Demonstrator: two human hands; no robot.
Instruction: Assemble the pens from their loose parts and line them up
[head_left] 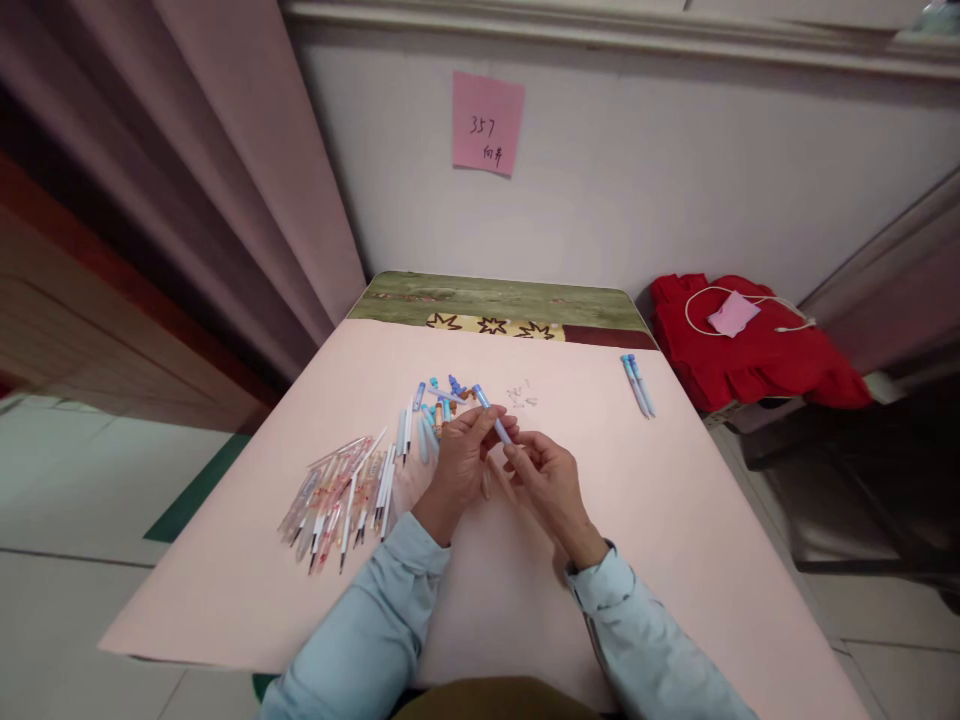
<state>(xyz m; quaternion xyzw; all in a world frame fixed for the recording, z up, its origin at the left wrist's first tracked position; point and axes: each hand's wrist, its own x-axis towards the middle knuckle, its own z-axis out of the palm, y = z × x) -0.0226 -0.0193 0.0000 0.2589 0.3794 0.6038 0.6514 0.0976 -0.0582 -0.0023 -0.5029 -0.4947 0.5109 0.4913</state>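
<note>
Both my hands are raised over the middle of a table covered with pink paper. My left hand is closed around a light blue pen that points up and away. My right hand pinches the pen's lower end with its fingertips. Just beyond my left hand lie several blue and orange pen caps and small parts. A pile of clear pen barrels and white refills lies to the left of my left hand. A few tiny springs rest beyond the pen's tip.
Two assembled blue pens lie near the table's far right edge. A red cloth bundle with a white cable and pink pouch sits right of the table. A pink note hangs on the wall. Curtains hang at the left.
</note>
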